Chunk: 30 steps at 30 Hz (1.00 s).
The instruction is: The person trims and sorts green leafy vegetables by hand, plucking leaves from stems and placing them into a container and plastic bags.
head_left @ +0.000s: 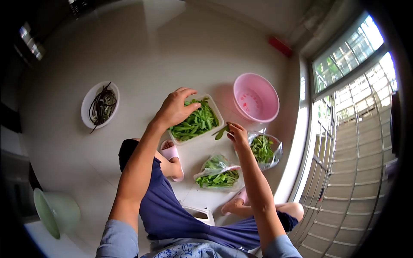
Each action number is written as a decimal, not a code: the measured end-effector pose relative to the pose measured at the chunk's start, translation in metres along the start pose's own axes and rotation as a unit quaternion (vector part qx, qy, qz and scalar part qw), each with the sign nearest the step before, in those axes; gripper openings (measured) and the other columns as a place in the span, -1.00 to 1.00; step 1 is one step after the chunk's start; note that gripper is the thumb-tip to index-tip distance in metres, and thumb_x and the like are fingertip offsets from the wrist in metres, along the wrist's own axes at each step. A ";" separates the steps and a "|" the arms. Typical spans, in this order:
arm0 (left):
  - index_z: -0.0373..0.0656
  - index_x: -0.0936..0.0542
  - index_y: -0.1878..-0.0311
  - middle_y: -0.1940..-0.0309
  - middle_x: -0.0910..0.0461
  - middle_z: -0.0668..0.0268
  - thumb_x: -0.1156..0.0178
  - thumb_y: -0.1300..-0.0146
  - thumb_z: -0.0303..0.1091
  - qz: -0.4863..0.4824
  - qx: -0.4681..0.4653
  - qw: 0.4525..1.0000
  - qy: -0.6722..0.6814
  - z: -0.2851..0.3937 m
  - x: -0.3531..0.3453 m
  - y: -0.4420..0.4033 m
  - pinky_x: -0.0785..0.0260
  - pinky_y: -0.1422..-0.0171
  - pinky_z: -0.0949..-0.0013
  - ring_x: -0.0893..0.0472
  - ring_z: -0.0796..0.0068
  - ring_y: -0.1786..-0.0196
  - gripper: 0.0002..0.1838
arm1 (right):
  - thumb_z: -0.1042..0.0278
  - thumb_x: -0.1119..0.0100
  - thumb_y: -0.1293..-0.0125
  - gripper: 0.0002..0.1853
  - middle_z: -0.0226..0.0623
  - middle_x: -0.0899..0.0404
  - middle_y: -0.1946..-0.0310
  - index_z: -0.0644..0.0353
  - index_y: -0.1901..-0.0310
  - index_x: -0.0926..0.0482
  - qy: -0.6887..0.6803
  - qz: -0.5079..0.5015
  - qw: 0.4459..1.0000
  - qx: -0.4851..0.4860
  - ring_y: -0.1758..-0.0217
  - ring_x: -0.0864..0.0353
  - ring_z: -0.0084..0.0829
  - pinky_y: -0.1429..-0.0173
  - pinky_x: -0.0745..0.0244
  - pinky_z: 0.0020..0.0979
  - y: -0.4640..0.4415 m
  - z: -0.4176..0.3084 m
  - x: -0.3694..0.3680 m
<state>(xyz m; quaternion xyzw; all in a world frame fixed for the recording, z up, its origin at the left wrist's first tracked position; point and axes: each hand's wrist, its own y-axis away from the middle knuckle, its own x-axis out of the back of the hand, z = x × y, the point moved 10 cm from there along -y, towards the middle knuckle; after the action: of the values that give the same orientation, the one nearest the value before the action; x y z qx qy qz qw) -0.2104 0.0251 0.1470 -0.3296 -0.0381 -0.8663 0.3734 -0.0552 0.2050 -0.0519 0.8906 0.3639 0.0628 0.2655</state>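
My left hand (178,105) is over the far left part of a white rectangular basket (220,112), its fingers apart and nothing visible in them. Cut green leafy vegetables (195,124) fill that basket. My right hand (238,134) is just off the basket's right side, fingers pinched on a leafy green sprig (221,132) that points toward the basket. Below my right wrist lies an open plastic bag of greens (262,148). A second plastic bag of greens (218,178) rests on the floor between my feet.
Beyond the right hand stands a pink basin (257,98). A white bowl (100,105) of dark stringy stems sits at the left. A pale green bucket (56,213) is at the lower left. A red object (280,47) lies near the wall. Barred windows line the right side.
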 end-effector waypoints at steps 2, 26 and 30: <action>-0.30 -0.43 0.19 0.18 -0.42 0.11 -0.14 0.06 -0.27 0.028 0.014 0.999 0.014 -0.009 0.014 -0.001 -0.25 0.05 0.34 -0.42 0.19 0.12 -0.62 | 0.38 0.02 -0.03 -0.83 -0.37 -0.50 0.49 0.18 0.36 -0.53 0.067 0.017 0.997 0.037 0.43 -0.44 -0.50 0.33 -0.34 -0.49 -0.042 0.001 -0.030; -0.36 -0.43 0.20 0.22 -0.44 0.11 -0.09 0.06 -0.45 0.016 -0.099 0.987 -0.124 0.016 -0.015 -0.001 -0.24 0.06 0.34 -0.41 0.17 0.15 -0.69 | 0.55 0.17 0.10 -0.72 -0.21 -0.55 0.50 0.15 0.43 -0.58 0.478 0.053 0.874 0.073 0.39 -0.55 -0.44 0.21 -0.40 -0.49 0.069 0.150 0.144; -0.30 -0.50 0.31 0.36 -0.49 0.14 -0.06 0.03 -0.46 -0.038 -0.102 0.984 -0.138 0.034 -0.046 -0.008 -0.25 0.13 0.33 -0.44 0.20 0.26 -0.82 | 0.41 0.16 0.00 -0.72 -0.16 -0.52 0.38 0.02 0.29 -0.55 0.528 0.029 0.848 -0.041 0.26 -0.50 -0.23 0.12 -0.36 -0.37 0.072 0.195 0.170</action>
<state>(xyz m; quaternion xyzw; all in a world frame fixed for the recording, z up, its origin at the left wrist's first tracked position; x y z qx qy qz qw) -0.1739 0.0705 0.1476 -0.4808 -0.0132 -0.8252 0.2961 0.1724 0.1950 -0.1941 0.7213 0.4204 0.5462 0.0674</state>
